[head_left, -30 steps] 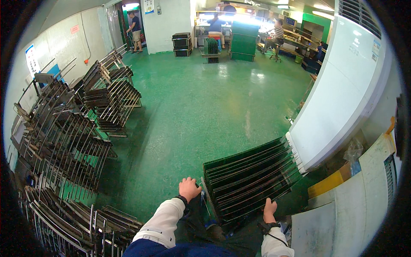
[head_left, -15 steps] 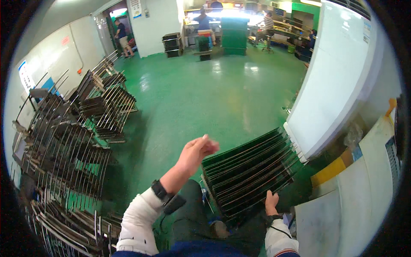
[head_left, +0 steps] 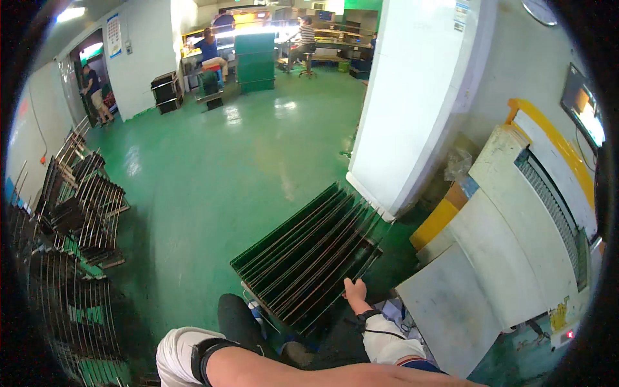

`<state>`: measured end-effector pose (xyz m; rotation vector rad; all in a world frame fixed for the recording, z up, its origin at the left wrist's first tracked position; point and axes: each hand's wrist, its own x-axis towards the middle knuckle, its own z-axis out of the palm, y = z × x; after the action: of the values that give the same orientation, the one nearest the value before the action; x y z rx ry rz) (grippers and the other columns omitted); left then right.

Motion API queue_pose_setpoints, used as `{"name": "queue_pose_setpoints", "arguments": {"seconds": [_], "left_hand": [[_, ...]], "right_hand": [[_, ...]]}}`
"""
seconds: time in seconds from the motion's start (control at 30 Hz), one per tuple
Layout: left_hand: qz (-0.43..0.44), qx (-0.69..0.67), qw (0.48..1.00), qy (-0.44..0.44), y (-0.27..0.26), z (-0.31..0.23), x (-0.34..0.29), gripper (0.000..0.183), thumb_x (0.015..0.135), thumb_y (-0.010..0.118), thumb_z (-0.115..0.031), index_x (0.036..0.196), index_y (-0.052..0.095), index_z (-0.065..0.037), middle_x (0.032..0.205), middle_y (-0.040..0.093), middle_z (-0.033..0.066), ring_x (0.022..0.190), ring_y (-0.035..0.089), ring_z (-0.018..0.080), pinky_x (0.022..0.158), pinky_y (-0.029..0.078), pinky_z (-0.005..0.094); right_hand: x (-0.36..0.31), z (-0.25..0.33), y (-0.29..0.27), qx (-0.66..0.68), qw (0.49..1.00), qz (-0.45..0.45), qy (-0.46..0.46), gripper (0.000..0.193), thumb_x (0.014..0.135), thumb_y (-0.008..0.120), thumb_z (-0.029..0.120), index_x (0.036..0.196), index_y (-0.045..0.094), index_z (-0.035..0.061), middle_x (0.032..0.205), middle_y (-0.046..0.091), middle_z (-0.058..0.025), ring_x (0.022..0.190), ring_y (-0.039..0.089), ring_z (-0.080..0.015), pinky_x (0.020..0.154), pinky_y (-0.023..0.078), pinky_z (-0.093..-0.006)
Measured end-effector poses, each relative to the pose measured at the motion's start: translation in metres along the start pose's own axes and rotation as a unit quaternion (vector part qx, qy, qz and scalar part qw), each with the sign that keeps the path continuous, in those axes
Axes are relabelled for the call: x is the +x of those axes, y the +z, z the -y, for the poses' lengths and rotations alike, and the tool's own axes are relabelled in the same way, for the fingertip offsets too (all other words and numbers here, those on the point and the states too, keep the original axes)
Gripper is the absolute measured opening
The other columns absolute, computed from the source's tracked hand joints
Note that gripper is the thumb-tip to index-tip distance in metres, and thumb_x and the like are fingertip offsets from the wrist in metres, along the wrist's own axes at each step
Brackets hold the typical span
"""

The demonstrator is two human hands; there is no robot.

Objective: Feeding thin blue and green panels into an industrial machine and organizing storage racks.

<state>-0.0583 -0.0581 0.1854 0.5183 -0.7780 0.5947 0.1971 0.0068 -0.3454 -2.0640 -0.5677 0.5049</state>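
A low rack [head_left: 303, 258] of thin metal rods, with dark upright panels between them, stands on the floor in front of me. My right hand [head_left: 354, 290] is closed round the rod along its right side, close to the near corner. Across the bottom of the picture lies my left forearm [head_left: 271, 366], bare below a white sleeve [head_left: 180, 355] and a black band. It reaches to the right, and my left hand is cut off by the lower edge, so its fingers are hidden.
A white pillar [head_left: 406, 116] rises just beyond the rack. Pale machine housing [head_left: 516, 277] with a yellow edge stands on the right, near a wall screen [head_left: 583, 106]. More rod racks [head_left: 84, 213] line the left. People sit at a lit bench [head_left: 258, 35] far off.
My view has turned to the right, so the rack and pillar sit further left. My left arm has swung from above the rack across my body, taking the hand out of view.
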Motion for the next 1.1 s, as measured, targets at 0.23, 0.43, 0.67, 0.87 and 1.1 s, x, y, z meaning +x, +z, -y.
{"name": "queue_pose_setpoints", "arguments": {"seconds": [0.23,0.43,0.67,0.87,1.1], "left_hand": [[0.117,0.157,0.98,0.017,-0.023,-0.005,0.008,0.064,0.1,0.04,-0.041,0.123,0.049,0.018,0.12,0.054,0.0344,0.11,0.058,0.0411,0.092,0.048,0.0451],[0.09,0.109,0.99,-0.015,-0.03,-0.026,0.008,0.037,0.094,0.056,-0.024,0.108,0.061,0.01,0.107,0.06,0.0264,0.095,0.061,0.0335,0.085,0.049,0.0415],[0.084,0.178,0.977,-0.083,-0.048,-0.046,-0.01,0.03,0.094,0.053,-0.027,0.091,0.06,0.001,0.109,0.058,0.0206,0.098,0.057,0.0291,0.087,0.044,0.0406],[0.008,0.16,0.985,-0.058,-0.038,-0.048,-0.009,0.016,0.088,0.064,-0.019,0.088,0.065,-0.003,0.095,0.061,0.0136,0.087,0.058,0.0237,0.081,0.048,0.0374],[0.026,0.255,0.949,0.184,-0.048,-0.006,-0.013,0.012,0.09,0.062,-0.01,0.091,0.07,-0.018,0.096,0.063,0.0109,0.077,0.059,0.021,0.081,0.048,0.037]], "right_hand": [[-0.019,0.04,-0.008,0.02,0.998,0.04,0.045,0.043,0.081,0.061,0.032,0.085,0.053,-0.0098,0.069,0.06,-0.0187,0.052,0.064,-0.0275,0.047,0.051,-0.0384],[-0.017,0.041,-0.003,-0.101,0.995,-0.006,0.014,0.056,0.074,0.06,0.042,0.091,0.059,-0.0118,0.092,0.062,-0.0333,0.09,0.06,-0.047,0.079,0.046,-0.0511],[-0.012,0.027,0.005,-0.066,0.998,0.0,0.024,0.051,0.077,0.058,0.036,0.097,0.058,-0.0102,0.099,0.061,-0.0322,0.096,0.056,-0.0481,0.085,0.043,-0.0503],[-0.02,0.043,-0.004,-0.061,0.997,-0.034,-0.016,0.052,0.076,0.059,0.037,0.095,0.058,-0.0115,0.096,0.061,-0.0326,0.093,0.057,-0.0484,0.084,0.044,-0.0497],[-0.012,0.021,0.002,-0.074,0.997,-0.029,-0.018,0.06,0.08,0.059,0.039,0.107,0.056,-0.014,0.106,0.06,-0.0336,0.103,0.056,-0.0471,0.089,0.044,-0.048]]}}
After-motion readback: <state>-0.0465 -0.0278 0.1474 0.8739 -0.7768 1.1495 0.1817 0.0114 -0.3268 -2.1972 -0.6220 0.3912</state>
